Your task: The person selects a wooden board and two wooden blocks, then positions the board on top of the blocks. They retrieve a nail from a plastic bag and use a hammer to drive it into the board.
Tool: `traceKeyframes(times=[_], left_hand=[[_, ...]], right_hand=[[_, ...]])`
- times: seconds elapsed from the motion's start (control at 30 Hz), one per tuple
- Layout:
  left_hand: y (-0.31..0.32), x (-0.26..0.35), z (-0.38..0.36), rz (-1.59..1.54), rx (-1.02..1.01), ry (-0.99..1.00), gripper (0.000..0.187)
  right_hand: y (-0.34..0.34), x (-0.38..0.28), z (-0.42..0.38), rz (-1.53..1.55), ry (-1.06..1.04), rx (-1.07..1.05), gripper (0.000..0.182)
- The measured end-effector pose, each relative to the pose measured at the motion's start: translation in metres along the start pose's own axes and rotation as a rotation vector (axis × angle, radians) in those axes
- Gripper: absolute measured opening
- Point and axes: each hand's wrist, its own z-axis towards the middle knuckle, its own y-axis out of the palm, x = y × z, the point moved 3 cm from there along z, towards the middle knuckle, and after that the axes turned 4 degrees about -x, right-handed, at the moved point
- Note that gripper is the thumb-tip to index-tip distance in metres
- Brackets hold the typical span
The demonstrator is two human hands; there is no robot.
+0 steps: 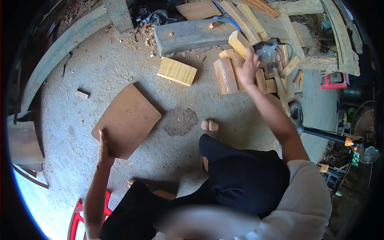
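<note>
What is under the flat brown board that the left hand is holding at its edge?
The brown board lies on the dusty concrete floor, held at its near edge by the left hand. Whatever lies beneath the board is covered.

1. The flat board (pixel 127 120) lies on the concrete floor (pixel 168 96), to the left, with the left hand (pixel 105 151) at its near edge.
2. The ridged block (pixel 177 71) lies beyond it.
3. The right hand (pixel 248 68) is over the pile of wood blocks (pixel 232 74), right of the ridged block.
4. The long plank (pixel 192 35) lies behind both.
</note>
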Motion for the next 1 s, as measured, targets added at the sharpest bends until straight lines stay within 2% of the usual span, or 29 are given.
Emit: traceKeyframes(times=[0.03,0.1,0.17,0.23,0.3,0.37,0.43,0.5,0.57,0.63,0.7,0.77,0.87,0.93,0.97,1.0], left_hand=[[0.004,0.003,-0.002,0.001,0.024,0.031,0.088],[-0.004,0.006,0.001,-0.005,0.046,0.061,0.089],[-0.017,0.01,-0.001,-0.019,0.082,0.094,0.09],[-0.026,0.011,-0.002,-0.055,0.117,-0.001,0.095],[-0.03,0.015,-0.008,-0.056,0.133,0.015,0.1],[-0.038,0.021,-0.015,-0.019,0.062,0.107,0.103],[-0.043,0.029,-0.026,-0.055,0.159,0.118,0.102],[-0.055,0.035,-0.039,-0.077,0.237,0.115,0.101],[-0.067,0.04,-0.042,-0.09,0.307,0.159,0.1],[-0.087,0.042,-0.043,-0.092,0.28,0.207,0.099],[-0.094,0.048,-0.046,-0.127,0.227,0.252,0.098],[-0.101,0.052,-0.049,-0.125,0.291,0.26,0.098],[-0.095,0.059,-0.055,-0.137,0.379,0.248,0.097],[-0.096,0.058,-0.052,-0.16,0.408,0.24,0.097],[-0.099,0.058,-0.048,-0.177,0.349,0.249,0.097],[-0.1,0.059,-0.044,-0.193,0.29,0.257,0.097]], right_hand=[[0.009,0.016,0.021,-0.047,-0.014,0.015,0.076],[0.012,0.026,0.056,-0.08,-0.189,-0.033,0.084],[0.021,0.024,0.077,-0.134,-0.255,-0.209,0.087],[0.036,0.028,0.088,-0.111,-0.24,-0.289,0.091],[0.032,0.028,0.095,-0.277,-0.289,-0.328,0.096],[0.029,0.022,0.099,-0.275,-0.292,-0.301,0.092],[0.019,0.0,0.106,-0.064,-0.32,-0.158,0.087],[-0.024,-0.071,0.102,0.232,-0.514,-0.039,0.078],[-0.042,-0.142,0.095,0.582,-0.375,-0.567,0.073],[-0.022,-0.2,0.087,0.662,-0.275,-0.949,0.076],[0.012,-0.261,0.069,0.76,-0.336,-1.074,0.081],[0.039,-0.315,0.056,0.66,-0.362,-1.11,0.084],[0.095,-0.374,0.052,0.573,-0.513,-1.197,0.092],[0.129,-0.397,0.046,0.499,-0.591,-0.901,0.099],[0.122,-0.403,0.037,0.394,-0.574,-0.874,0.109],[0.131,-0.402,0.028,0.375,-0.609,-0.807,0.111]])
